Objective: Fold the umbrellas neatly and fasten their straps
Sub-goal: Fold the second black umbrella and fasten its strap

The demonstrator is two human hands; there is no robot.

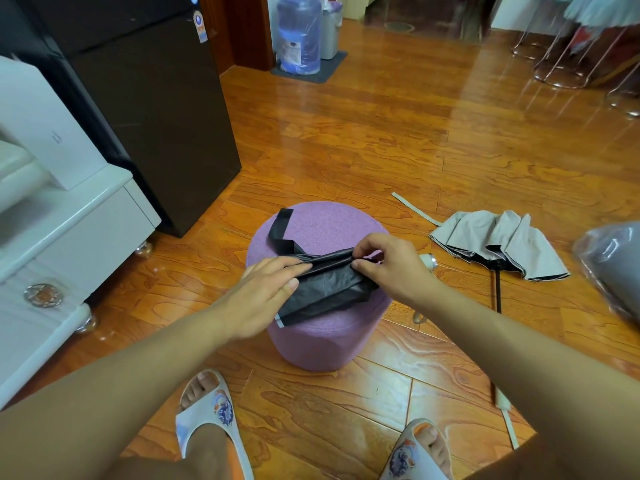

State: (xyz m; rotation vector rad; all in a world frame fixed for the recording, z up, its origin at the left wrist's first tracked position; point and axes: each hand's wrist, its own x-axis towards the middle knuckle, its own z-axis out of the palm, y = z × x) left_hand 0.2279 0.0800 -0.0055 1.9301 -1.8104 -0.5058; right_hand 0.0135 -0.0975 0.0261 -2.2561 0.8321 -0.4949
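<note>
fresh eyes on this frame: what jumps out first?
Centre frame, a black folded umbrella lies on a round pink stool; the left hand presses it flat while the right hand pinches its fabric, its black strap trailing loose. To the right, a half-collapsed beige umbrella sprawls on the glossy wooden floor.

a black umbrella [325, 282] lies on the purple stool [322, 223]; a grey umbrella [498, 244] lies on the wooden floor [381, 140].

Pink round stool [322, 223] on wooden floor [381, 140], dark fridge [145, 109], water jug [299, 32] beyond.
</note>
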